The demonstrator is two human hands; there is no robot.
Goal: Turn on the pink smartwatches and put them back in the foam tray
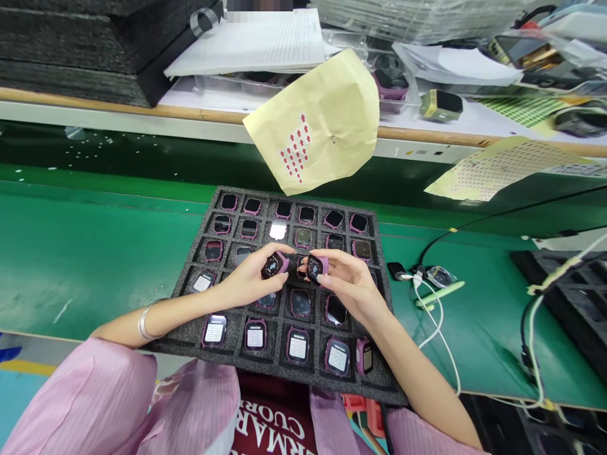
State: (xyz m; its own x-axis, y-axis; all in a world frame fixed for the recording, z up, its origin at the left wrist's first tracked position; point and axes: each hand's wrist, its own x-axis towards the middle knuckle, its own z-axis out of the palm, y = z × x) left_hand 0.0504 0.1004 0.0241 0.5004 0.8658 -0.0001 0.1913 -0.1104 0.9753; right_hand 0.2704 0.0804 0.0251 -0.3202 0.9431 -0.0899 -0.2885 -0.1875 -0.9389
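Between the fingers of my left hand (pixel 253 273) is a purple smartwatch (pixel 274 265) with a lit, dark watch face. A second purple smartwatch (pixel 314 268), showing a similar face, is pinched in my right hand (pixel 353 281). Both are held close together above a black foam tray (pixel 190 338). The tray's compartments hold several more purple watches, some with dark screens. Along its near edge, watches such as this one (pixel 298 345) show white screens with text. My hands and forearms hide some compartments.
The tray lies on a green bench (pixel 95 253). Charging cables (pixel 443 316) and a light green pen-like tool (pixel 441 294) lie to the right. Yellow sticker sheets hang from the shelf (pixel 208 114); one sheet (pixel 327 120) has red arrows. Black foam blocks (pixel 71 50) are stacked upper left.
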